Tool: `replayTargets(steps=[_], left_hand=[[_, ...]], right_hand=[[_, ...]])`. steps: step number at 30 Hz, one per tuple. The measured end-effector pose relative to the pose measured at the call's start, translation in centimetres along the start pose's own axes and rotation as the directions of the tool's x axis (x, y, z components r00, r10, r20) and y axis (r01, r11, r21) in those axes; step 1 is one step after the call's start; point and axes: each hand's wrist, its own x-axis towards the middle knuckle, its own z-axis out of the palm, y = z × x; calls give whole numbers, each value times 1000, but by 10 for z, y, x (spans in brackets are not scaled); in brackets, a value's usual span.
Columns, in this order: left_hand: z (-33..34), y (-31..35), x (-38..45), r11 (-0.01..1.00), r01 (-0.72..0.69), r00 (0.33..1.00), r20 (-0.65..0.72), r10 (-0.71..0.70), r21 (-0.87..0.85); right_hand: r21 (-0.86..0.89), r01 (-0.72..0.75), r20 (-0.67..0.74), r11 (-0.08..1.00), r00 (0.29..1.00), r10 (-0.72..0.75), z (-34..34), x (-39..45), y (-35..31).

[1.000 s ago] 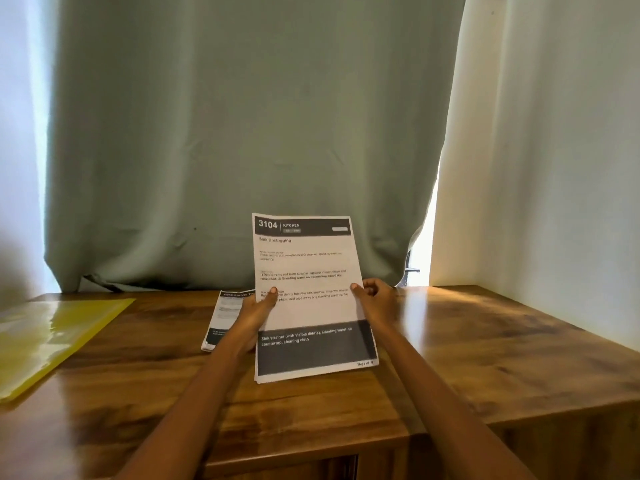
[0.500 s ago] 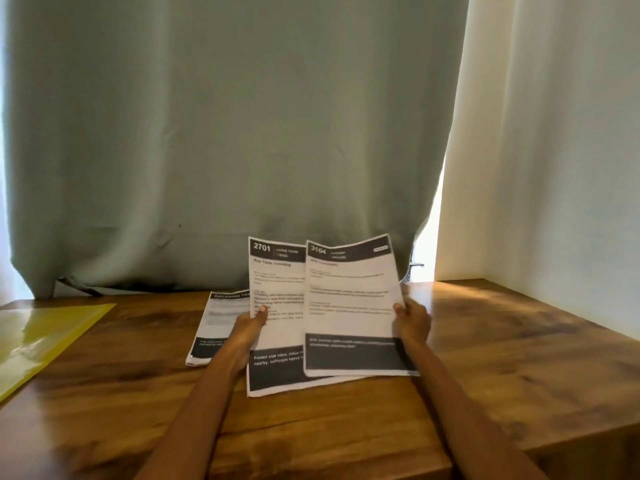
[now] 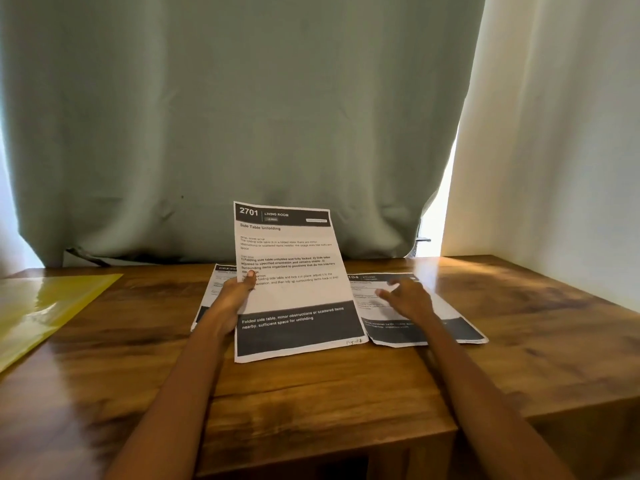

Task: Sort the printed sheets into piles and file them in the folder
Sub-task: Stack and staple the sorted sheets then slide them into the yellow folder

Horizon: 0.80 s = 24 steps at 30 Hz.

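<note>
My left hand (image 3: 232, 299) grips the left edge of a stack of printed sheets (image 3: 294, 292) held tilted up over the table; its top sheet reads "2701 Living Room, Side Table Unfolding". To its right the "3104" kitchen sheet (image 3: 426, 327) lies flat on the wood. My right hand (image 3: 405, 296) hovers just above that sheet with relaxed fingers and holds nothing. Another printed sheet (image 3: 216, 285) lies flat behind my left hand, mostly hidden. The yellow folder (image 3: 41, 306) lies at the table's left edge.
The wooden table (image 3: 519, 323) stands against a grey-green curtain (image 3: 242, 116), with a white curtain (image 3: 554, 150) along its right side. Bare wood lies in front of the sheets and to the far right.
My right hand drew the 3104 sheet off the stack, laid it flat on the table to the right and let go. The 2701 sheet now tops the stack in my left hand.
</note>
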Motion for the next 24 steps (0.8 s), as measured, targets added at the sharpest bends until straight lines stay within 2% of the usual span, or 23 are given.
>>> replayTargets(steps=[2, 5, 6, 7, 9, 10, 12, 14, 18, 20, 24], left_hand=[[-2, 1, -1, 1000, 7, 1000, 3, -7, -26], [-1, 2, -2, 999, 2, 1000, 5, -1, -40], [-1, 2, -2, 999, -2, 1000, 8, 2, -43], [0, 2, -1, 999, -6, 1000, 13, 6, -43], [2, 2, -2, 999, -13, 1000, 25, 14, -40], [4, 2, -3, 999, -17, 999, 33, 18, -41], [7, 1, -4, 999, -23, 998, 49, 25, -44], [9, 0, -6, 999, -28, 998, 61, 31, -36], [10, -2, -8, 998, -40, 996, 84, 43, -39], [10, -1, -8, 998, -48, 995, 85, 51, -39], [12, -2, -8, 998, -49, 994, 92, 52, -38]], right_hand=[[-129, -22, 154, 991, 987, 42, 2, -3, -1], [-211, -43, 145, 977, 987, 74, -2, -8, 2], [-167, -35, 97, 985, 994, 52, -1, -8, 1], [-48, -13, 37, 999, 999, 15, -1, -10, -3], [326, 48, -43, 944, 998, -36, -1, -16, -21], [490, 58, -36, 870, 998, -46, -1, -20, -34], [662, 23, 76, 749, 992, -98, 2, -30, -57], [681, 23, 110, 732, 985, -133, 9, -37, -71], [710, 60, -38, 702, 998, -48, 9, -37, -74], [721, 77, -60, 689, 997, -49, 6, -36, -70], [651, 132, -104, 747, 991, -85, 4, -34, -63]])
